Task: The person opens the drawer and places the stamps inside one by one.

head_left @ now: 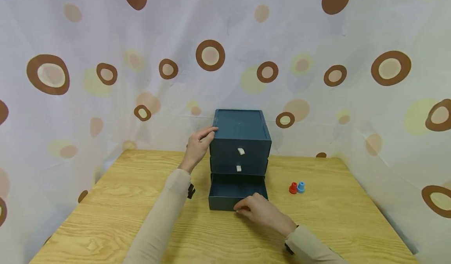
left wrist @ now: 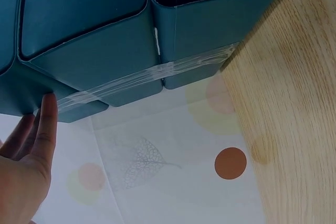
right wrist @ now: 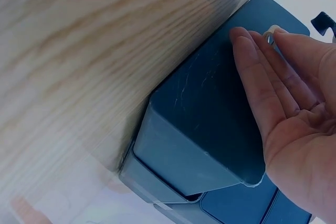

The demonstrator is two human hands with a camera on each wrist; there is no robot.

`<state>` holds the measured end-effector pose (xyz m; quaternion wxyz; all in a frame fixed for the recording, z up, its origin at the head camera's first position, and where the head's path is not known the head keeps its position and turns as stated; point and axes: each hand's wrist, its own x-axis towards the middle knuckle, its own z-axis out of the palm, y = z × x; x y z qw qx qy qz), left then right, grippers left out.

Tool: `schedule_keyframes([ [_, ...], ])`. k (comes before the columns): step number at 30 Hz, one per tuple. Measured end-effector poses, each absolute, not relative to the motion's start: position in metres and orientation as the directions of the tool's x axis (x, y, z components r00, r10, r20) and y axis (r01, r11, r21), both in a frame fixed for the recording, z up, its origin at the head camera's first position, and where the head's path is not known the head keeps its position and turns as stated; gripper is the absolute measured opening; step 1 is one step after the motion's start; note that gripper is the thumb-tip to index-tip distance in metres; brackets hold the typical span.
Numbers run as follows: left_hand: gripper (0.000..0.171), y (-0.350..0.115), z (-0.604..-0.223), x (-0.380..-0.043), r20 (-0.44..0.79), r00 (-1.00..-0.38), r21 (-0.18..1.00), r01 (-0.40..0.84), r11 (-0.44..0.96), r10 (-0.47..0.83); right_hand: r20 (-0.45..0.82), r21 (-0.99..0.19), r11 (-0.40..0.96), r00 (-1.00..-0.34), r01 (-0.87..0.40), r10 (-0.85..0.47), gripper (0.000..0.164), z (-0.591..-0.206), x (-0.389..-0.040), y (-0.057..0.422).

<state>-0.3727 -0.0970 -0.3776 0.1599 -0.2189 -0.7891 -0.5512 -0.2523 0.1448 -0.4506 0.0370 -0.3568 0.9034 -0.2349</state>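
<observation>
A dark blue drawer cabinet (head_left: 240, 125) with three stacked drawers stands on the table by the back wall. Its bottom drawer (head_left: 221, 203) is pulled out, and the part of its inside that shows holds nothing. My left hand (head_left: 197, 148) rests against the cabinet's upper left side with extended fingers, the fingertips touching the wall in the left wrist view. At the drawer's front, my right hand (head_left: 263, 214) pinches the small pale pull tab (right wrist: 270, 34) between thumb and fingers. The upper two drawers are closed, each with a white tab (head_left: 241, 151) on its front.
To the right of the cabinet, a red cone-shaped piece (head_left: 293, 188) and a blue one (head_left: 301, 187) stand side by side on the wooden table (head_left: 331, 217). Clear tape (left wrist: 173, 68) runs along the cabinet's side. A patterned curtain (head_left: 232, 29) hangs behind.
</observation>
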Motion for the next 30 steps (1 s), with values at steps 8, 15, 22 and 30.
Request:
schedule_keyframes([
  [8,0.038,-0.098,-0.377,-0.374,0.506,-0.846,0.797,0.534,0.284,0.17,0.106,-0.486,0.615,-0.74,-0.622,-0.665,0.016,-0.449,-0.25,0.143],
  [15,0.038,-0.099,-0.378,-0.372,0.493,-0.853,0.804,0.522,0.285,0.173,0.131,-0.476,0.614,-0.741,-0.629,-0.659,0.016,-0.453,-0.249,0.142],
  [22,0.037,-0.098,-0.377,-0.371,0.489,-0.854,0.803,0.521,0.291,0.179,0.093,-0.504,0.645,-0.779,-0.575,-0.621,0.022,-0.45,-0.245,0.145],
  [30,0.038,-0.098,-0.377,-0.372,0.493,-0.852,0.806,0.524,0.275,0.179,0.173,-0.527,0.648,-0.816,-0.55,-0.551,0.015,-0.44,-0.242,0.158],
])
